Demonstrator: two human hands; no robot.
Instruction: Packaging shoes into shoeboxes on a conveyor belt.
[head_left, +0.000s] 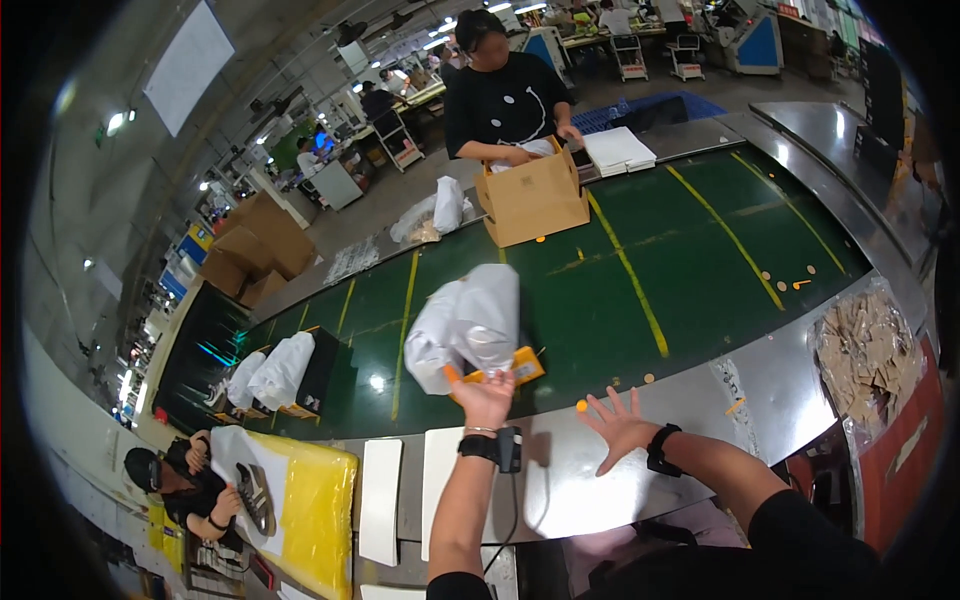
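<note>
White bag lifted at the near edge of the green belt.

My left hand (484, 397) was pinched shut on the yellow box (505, 368) under the white plastic bag (468, 325), holding it just above the green conveyor belt (620, 270). My right hand (620, 428) hovered empty beside it, fingers spread wide over the steel rim (760, 375). Across the belt, a person reached into a cardboard carton (533, 200).

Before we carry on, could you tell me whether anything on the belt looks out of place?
Small orange discs lie scattered across the green belt, loose rather than gathered, and one sits on the metal edge by the right hand.
</note>
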